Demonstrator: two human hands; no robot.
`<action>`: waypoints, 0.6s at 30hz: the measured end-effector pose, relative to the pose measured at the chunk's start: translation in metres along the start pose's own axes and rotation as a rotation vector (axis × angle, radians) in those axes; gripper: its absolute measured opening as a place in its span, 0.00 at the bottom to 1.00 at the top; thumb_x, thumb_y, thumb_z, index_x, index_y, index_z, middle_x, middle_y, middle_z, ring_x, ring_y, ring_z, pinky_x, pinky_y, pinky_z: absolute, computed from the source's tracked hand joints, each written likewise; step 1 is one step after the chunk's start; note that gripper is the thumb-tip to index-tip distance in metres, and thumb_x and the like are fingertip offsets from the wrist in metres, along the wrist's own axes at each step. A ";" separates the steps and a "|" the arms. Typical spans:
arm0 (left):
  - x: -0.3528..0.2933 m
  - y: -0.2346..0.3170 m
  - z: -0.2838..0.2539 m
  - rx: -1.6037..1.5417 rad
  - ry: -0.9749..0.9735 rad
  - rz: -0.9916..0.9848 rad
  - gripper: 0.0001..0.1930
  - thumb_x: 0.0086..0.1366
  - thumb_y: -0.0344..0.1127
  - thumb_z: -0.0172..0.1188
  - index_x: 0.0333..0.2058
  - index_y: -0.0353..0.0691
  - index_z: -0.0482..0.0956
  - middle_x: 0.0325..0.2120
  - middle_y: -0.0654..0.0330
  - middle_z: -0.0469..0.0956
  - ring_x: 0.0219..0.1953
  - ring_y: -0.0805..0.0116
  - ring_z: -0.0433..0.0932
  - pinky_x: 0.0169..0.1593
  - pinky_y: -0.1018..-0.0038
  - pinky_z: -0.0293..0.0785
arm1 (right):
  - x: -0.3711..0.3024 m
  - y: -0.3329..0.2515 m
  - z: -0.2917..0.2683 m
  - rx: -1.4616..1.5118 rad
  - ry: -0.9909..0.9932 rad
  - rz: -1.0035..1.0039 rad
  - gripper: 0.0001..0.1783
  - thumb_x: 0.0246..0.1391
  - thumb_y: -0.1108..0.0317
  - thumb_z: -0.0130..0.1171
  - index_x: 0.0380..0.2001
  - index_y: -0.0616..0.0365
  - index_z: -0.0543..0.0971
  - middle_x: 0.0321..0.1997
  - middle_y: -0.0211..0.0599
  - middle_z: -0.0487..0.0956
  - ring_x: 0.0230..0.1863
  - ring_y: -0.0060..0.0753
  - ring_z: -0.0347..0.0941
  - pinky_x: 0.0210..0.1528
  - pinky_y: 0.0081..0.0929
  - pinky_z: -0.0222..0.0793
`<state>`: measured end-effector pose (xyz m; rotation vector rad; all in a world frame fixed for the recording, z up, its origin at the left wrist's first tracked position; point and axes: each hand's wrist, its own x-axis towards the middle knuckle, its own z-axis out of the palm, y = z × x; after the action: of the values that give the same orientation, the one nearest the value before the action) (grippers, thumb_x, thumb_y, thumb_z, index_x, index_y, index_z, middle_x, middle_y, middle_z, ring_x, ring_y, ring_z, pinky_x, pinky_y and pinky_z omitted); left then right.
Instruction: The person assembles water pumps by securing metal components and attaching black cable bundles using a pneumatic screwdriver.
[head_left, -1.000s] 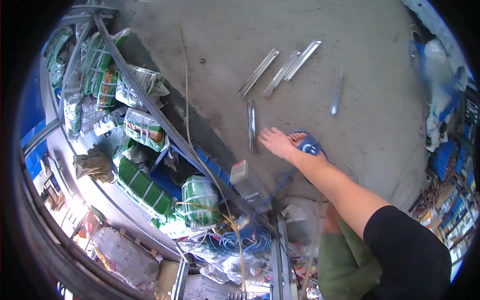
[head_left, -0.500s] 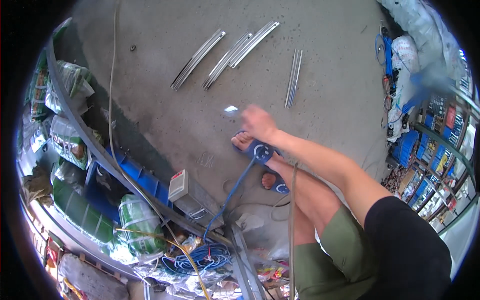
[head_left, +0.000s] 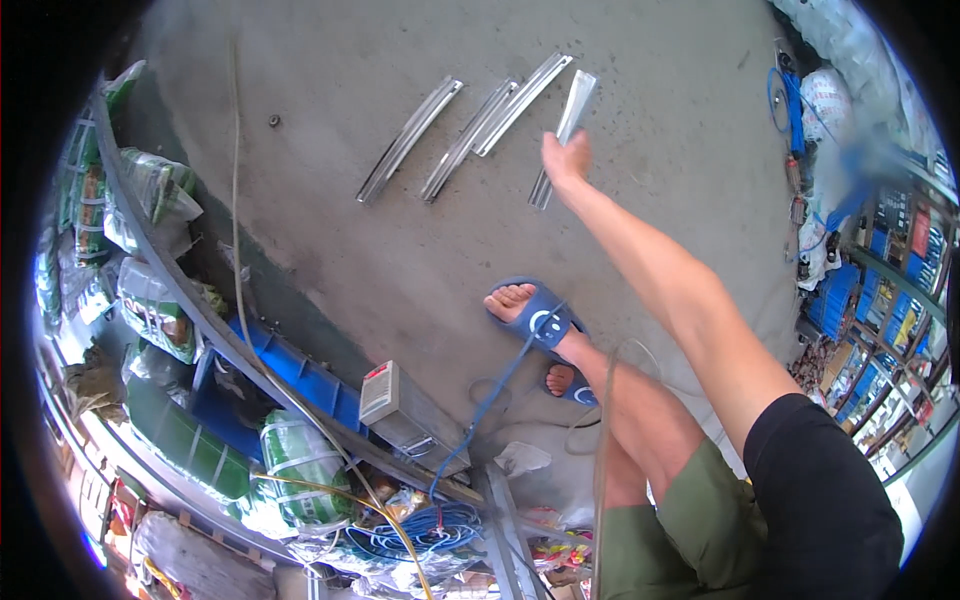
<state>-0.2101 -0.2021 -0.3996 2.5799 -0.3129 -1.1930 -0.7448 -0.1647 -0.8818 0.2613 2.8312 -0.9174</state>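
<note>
Right hand (head_left: pixel 567 157), closed, grips a shiny metal strip (head_left: pixel 578 100) mid-length (probably for balance); whether it is lifted off the floor (head_left: pixel 690 200), one cannot tell. Three other strips (head_left: pixel 412 138) lie slanted near it, perhaps for easy reach. The left hand is out of view.

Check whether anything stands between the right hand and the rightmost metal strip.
Nothing visible does: the right hand covers the middle of the rightmost metal strip. The neighbouring strip lies to the left, out of the way.
</note>
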 end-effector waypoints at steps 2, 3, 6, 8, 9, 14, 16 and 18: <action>0.005 0.004 0.002 -0.002 -0.014 -0.001 0.16 0.47 0.32 0.68 0.35 0.30 0.78 0.38 0.49 0.79 0.35 0.56 0.78 0.41 0.58 0.80 | 0.020 -0.041 0.033 -0.038 -0.027 0.120 0.34 0.44 0.54 0.69 0.48 0.66 0.71 0.48 0.59 0.78 0.52 0.59 0.75 0.53 0.45 0.73; 0.007 0.004 0.001 -0.014 -0.010 0.002 0.16 0.47 0.32 0.68 0.35 0.31 0.78 0.37 0.49 0.79 0.35 0.56 0.78 0.41 0.58 0.80 | 0.010 -0.073 0.051 -0.212 0.085 0.209 0.36 0.44 0.53 0.71 0.49 0.66 0.69 0.48 0.59 0.78 0.53 0.58 0.75 0.53 0.44 0.74; 0.008 0.007 -0.004 -0.047 0.008 0.007 0.16 0.47 0.32 0.68 0.34 0.31 0.78 0.37 0.49 0.79 0.35 0.57 0.78 0.41 0.58 0.80 | -0.014 -0.130 0.064 -0.327 -0.018 0.304 0.40 0.42 0.54 0.74 0.50 0.69 0.66 0.49 0.59 0.77 0.53 0.55 0.75 0.55 0.42 0.75; 0.009 0.008 -0.011 -0.059 0.021 0.001 0.15 0.47 0.32 0.68 0.34 0.31 0.78 0.37 0.50 0.79 0.35 0.57 0.78 0.42 0.59 0.80 | -0.026 -0.137 0.067 -0.249 -0.163 0.303 0.41 0.41 0.55 0.74 0.50 0.71 0.65 0.50 0.59 0.77 0.53 0.55 0.76 0.56 0.41 0.75; 0.009 0.010 -0.013 -0.058 0.021 -0.003 0.15 0.47 0.32 0.67 0.34 0.31 0.78 0.37 0.50 0.79 0.35 0.57 0.78 0.42 0.59 0.79 | -0.034 -0.133 0.069 -0.198 -0.201 0.301 0.41 0.41 0.56 0.74 0.50 0.71 0.65 0.50 0.60 0.76 0.53 0.55 0.76 0.56 0.41 0.75; 0.012 0.016 -0.027 -0.072 0.051 -0.018 0.14 0.47 0.33 0.67 0.33 0.32 0.78 0.37 0.51 0.79 0.35 0.58 0.78 0.42 0.59 0.79 | -0.084 -0.148 0.095 -0.078 -0.227 0.288 0.37 0.47 0.53 0.65 0.49 0.73 0.66 0.51 0.63 0.75 0.54 0.59 0.75 0.58 0.46 0.72; 0.014 0.020 -0.030 -0.074 0.053 -0.020 0.14 0.47 0.33 0.67 0.33 0.32 0.79 0.36 0.51 0.79 0.35 0.58 0.78 0.42 0.60 0.79 | -0.099 -0.166 0.117 -0.252 -0.151 0.188 0.41 0.48 0.43 0.63 0.49 0.72 0.66 0.55 0.63 0.71 0.59 0.58 0.71 0.59 0.48 0.69; 0.014 0.021 -0.036 -0.088 0.068 -0.018 0.14 0.48 0.33 0.67 0.33 0.33 0.79 0.36 0.51 0.79 0.35 0.58 0.78 0.43 0.60 0.79 | -0.113 -0.188 0.127 -0.424 -0.200 0.173 0.43 0.46 0.45 0.66 0.51 0.71 0.64 0.56 0.60 0.70 0.59 0.54 0.71 0.61 0.43 0.70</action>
<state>-0.1749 -0.2202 -0.3803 2.5459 -0.2184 -1.0970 -0.6627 -0.4028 -0.8545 0.3310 2.6786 -0.2792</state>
